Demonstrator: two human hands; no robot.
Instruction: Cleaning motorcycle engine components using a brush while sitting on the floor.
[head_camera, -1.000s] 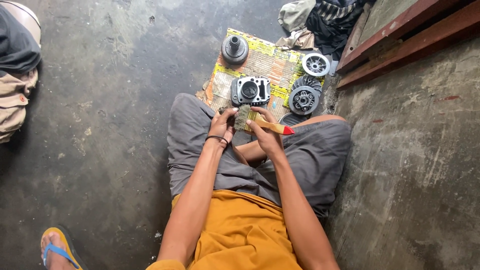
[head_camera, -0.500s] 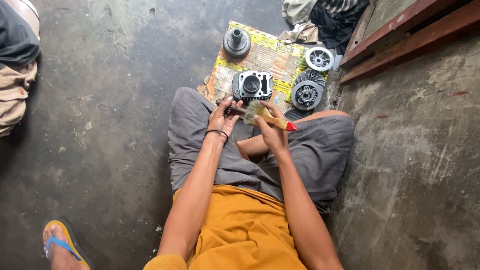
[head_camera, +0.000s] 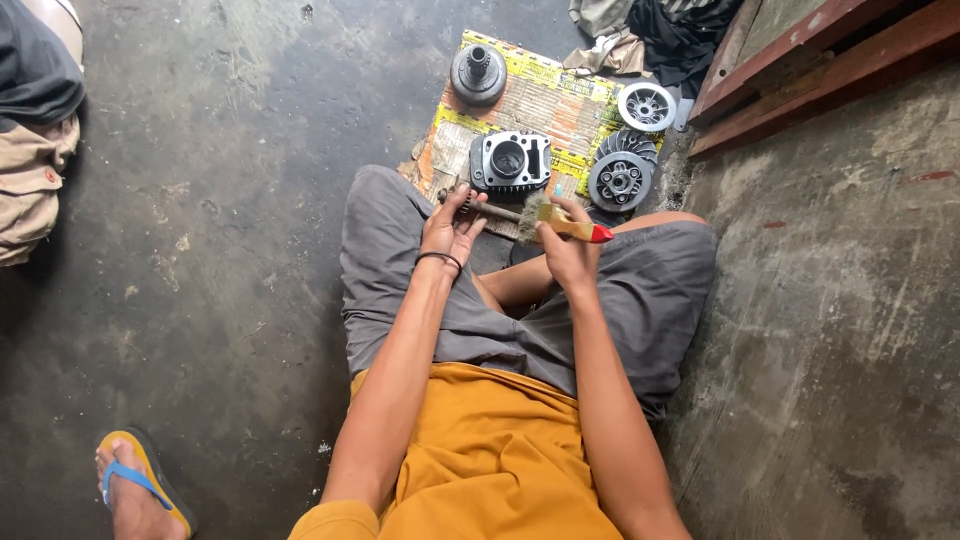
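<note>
My left hand (head_camera: 452, 223) grips a thin dark metal rod or bolt (head_camera: 487, 208) that sticks out to the right. My right hand (head_camera: 568, 245) holds a small paintbrush (head_camera: 560, 224) with a yellow handle and red tip, its bristles against the rod. Both hands hover over my lap, above grey shorts. Just beyond them an engine cylinder block (head_camera: 510, 161) lies on a piece of printed cardboard (head_camera: 545, 100).
On the cardboard also sit a grey hub-like part (head_camera: 478, 72), a silver round part (head_camera: 646, 106) and a dark clutch-like disc (head_camera: 620, 181). Rags (head_camera: 640, 28) lie behind. A red-brown wooden step (head_camera: 810, 60) runs at right. Another person's sandalled foot (head_camera: 135, 487) is bottom left.
The view has shifted slightly; my hands stay together with the brush working on the rod, moved a little lower relative to the cylinder block.
</note>
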